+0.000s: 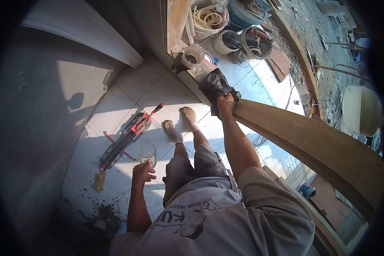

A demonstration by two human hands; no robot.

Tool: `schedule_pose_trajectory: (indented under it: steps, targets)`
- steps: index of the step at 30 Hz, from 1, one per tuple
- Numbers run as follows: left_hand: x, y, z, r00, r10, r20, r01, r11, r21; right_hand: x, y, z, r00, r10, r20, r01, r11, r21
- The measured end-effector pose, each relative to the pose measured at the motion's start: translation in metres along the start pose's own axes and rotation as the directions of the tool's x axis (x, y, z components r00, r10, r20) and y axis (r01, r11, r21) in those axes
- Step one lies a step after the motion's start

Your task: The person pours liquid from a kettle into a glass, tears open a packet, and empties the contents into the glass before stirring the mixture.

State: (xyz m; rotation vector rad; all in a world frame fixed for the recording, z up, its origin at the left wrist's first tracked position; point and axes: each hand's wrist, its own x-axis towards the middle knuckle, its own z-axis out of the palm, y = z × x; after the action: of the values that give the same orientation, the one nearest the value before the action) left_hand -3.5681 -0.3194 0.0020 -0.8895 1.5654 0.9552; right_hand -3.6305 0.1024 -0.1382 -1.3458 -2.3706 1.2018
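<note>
My left hand (143, 173) holds a clear drinking glass (147, 153) low by my left thigh, above the white floor tiles. Up on a long wooden rail (311, 141), my right hand (226, 106) grips a dark crumpled cloth (215, 85) and presses it to the wood. Both of my bare feet (181, 123) stand on the tiles below. I wear a grey printed shirt and grey shorts.
A red manual tile cutter (128, 136) lies on the tiles left of my feet, with a small trowel (99, 181) near it. Several buckets (226, 42) with tools and hose coils stand past the rail's far end. A grey wall (38, 106) rises at left.
</note>
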Motion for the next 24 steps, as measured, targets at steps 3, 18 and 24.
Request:
schedule_pose_trajectory:
  steps: [3,18,24]
  targets:
    - [0.019,-0.056,-0.020,0.962,-0.273,-0.013,0.269,0.937,0.223,0.011,0.017,0.002,0.849,-0.525,0.062,0.514,0.794,-0.325]
    - [-0.024,-0.287,-0.027,0.791,-0.592,0.156,0.608,0.730,-0.311,0.020,0.070,0.003,0.859,-0.130,0.495,0.416,0.742,-0.526]
    - [-0.019,-0.242,-0.016,0.816,-0.578,-0.003,0.515,0.728,-0.452,0.018,0.027,0.013,0.922,-0.171,0.347,0.351,0.746,-0.566]
